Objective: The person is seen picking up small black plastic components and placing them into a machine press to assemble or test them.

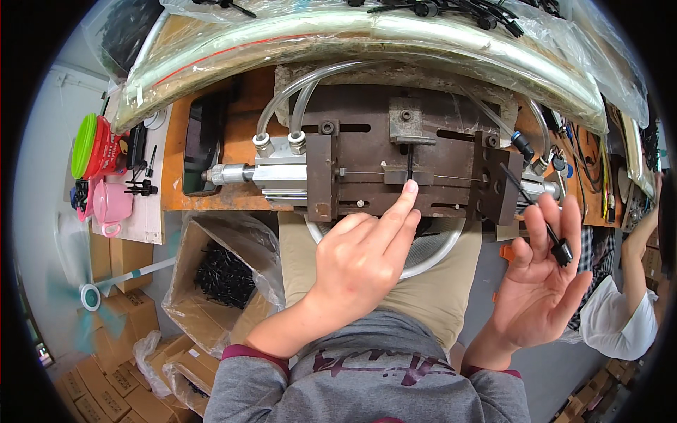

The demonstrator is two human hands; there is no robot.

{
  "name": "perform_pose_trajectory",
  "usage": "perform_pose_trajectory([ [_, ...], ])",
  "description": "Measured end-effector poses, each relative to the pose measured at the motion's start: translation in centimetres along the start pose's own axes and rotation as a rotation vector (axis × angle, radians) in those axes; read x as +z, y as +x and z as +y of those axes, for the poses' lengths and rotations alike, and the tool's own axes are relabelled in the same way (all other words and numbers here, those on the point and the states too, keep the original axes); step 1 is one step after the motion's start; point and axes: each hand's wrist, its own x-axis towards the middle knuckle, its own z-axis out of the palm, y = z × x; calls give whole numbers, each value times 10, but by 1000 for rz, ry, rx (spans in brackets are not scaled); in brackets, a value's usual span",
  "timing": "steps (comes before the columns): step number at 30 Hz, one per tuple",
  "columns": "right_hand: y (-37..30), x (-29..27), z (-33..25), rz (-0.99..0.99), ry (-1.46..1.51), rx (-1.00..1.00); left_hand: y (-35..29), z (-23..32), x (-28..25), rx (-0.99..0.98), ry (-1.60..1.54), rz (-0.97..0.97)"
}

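My left hand [363,257] reaches over the front of a brown metal fixture [367,106], its index finger stretched out. That fingertip touches the lower end of a thin black rod [410,158] standing in the middle of the fixture, below a grey metal block [405,120]. My left thumb is hidden. To the right of the fixture, my right hand [543,282] is turned palm up with its fingers partly spread. It holds another thin black rod with a round knob [562,252], lodged among the fingers and slanting up to the left.
Air cylinders [278,176] with clear hoses [282,99] flank the fixture. A phone [201,151] lies to its left, near a pink cup [113,204]. An open carton [226,271] of black parts stands lower left, beside a fan [90,297]. A co-worker's sleeve [620,321] shows at right.
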Motion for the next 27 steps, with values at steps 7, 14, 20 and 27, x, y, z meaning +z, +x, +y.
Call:
perform_pose_trajectory([
  [7,4,-12,9,-199,-196,5,-2,-3,1,12,-35,33],
  [14,6,1,29,-552,-1108,-316,-17,-2,-25,30,-266,-182],
  [20,0,9,49,-744,-1399,-485,-36,-3,-20,51,-353,-314],
  [27,9,21,49,-767,-1552,-542,-36,0,-10,96,-412,-300],
])
